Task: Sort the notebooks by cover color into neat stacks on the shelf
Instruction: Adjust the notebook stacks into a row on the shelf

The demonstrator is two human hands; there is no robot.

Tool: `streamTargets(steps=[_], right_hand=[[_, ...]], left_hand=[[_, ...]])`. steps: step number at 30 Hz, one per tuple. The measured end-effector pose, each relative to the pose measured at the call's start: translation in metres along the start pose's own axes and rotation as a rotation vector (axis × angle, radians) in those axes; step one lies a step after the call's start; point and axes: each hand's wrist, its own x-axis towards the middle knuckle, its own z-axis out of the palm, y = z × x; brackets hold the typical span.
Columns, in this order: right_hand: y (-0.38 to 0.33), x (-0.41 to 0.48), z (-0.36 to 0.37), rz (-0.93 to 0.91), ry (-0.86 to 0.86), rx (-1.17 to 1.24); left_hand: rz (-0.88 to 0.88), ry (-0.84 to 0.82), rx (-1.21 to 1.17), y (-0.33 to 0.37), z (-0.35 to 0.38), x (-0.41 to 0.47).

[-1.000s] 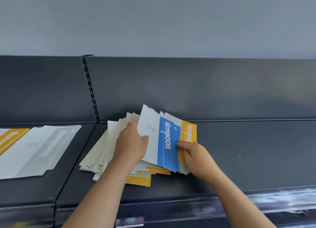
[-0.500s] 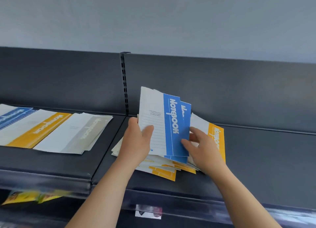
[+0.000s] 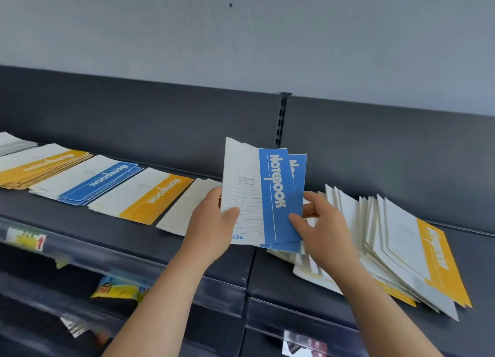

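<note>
- Since the earlier frames: blue notebooks (image 3: 278, 196) raised clear of the mixed pile (image 3: 388, 249) and carried toward 9 o'clock. More sorted stacks now in view on that side.
- Held upright at centre, two of them fanned, above the front part of the shelf (image 3: 80, 231).
- Left hand (image 3: 211, 231): curled round the lower left edge, thumb across the white cover, fingers behind.
- Right hand (image 3: 321, 231): pinching the lower right corner, thumb in front, other fingers behind.
- Risk: rear notebook sliding out of the fan if the right pinch loosens, then dropping onto the shelf or past its lip.
- Risk: landing on the wrong colour, with a pale stack (image 3: 187, 206) and a yellow stack (image 3: 150, 196) lying between here and the blue stack (image 3: 99, 182) at 9 o'clock.
- Risk: knocking those stacks askew with a low pass of the forearm.
- Further toward 9 o'clock, another yellow stack (image 3: 40, 166).
- At 12 o'clock, a slotted upright (image 3: 280, 121).
- At 7 o'clock, bright packets (image 3: 117, 287) on the lower shelf.
</note>
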Motion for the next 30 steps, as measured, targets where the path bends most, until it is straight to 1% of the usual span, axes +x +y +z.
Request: streamTargets(steps=[7, 14, 20, 23, 26, 30], right_hand=[[-0.052, 0.01, 0.102, 0.006, -0.04, 0.053], [-0.1, 0.015, 0.188, 0.052, -0.067, 0.082], [-0.123, 0.027, 0.236, 0.104, -0.104, 0.1], [-0.129, 0.037, 0.255, 0.071, -0.133, 0.092], [-0.133, 0.048, 0.274, 0.059, -0.186, 0.079], [-0.143, 0.062, 0.304, 0.054, -0.24, 0.069]], left_hand=[[0.02, 0.027, 0.081, -0.056, -0.098, 0.026], [-0.029, 0.046, 0.161, -0.107, -0.179, 0.054], [-0.043, 0.03, 0.189, -0.14, -0.215, 0.077], [-0.056, 0.027, 0.172, -0.156, -0.227, 0.089], [-0.082, 0.048, 0.189, -0.169, -0.237, 0.098], [-0.069, 0.096, 0.252, -0.19, -0.256, 0.115]])
